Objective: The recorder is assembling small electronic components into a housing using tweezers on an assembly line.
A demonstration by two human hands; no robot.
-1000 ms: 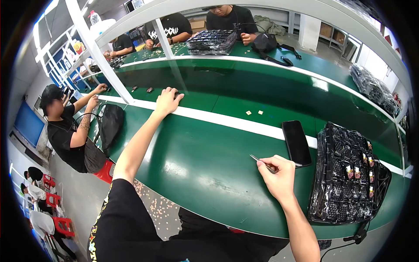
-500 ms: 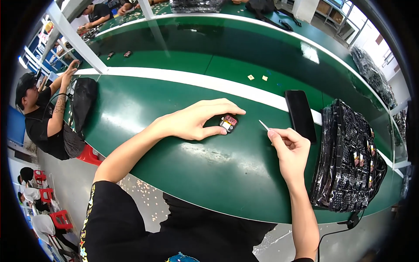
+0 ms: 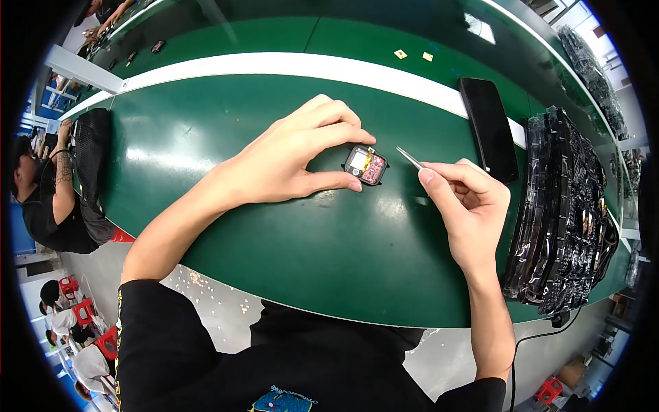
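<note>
1. Head view: left hand [image 3: 298,152] is clamping its fingers on the black device [image 3: 366,165] over the surface [image 3: 309,254]; inner parts [image 3: 373,168] are already showing.
2. Right hand [image 3: 473,206] is pinching tweezers [image 3: 410,158] in its fingers; these are not yet touching the device.

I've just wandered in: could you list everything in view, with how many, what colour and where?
Square device: one, black with red board, at the left hand's fingertips
Tweezers: one, silver, in the right hand
Workbench: one, green, under both hands
Rail: one, white, along the far edge
Phone: one, black, right
Tray stack: one, black, far right
Small squares: two, pale yellow, beyond the rail
Bag: one, black, left
Stools: several, red, lower left
Co-workers: several, mostly left
Cable: one, black, lower right
Left hand: one, bare, centre
Right hand: one, bare, right of centre
</note>
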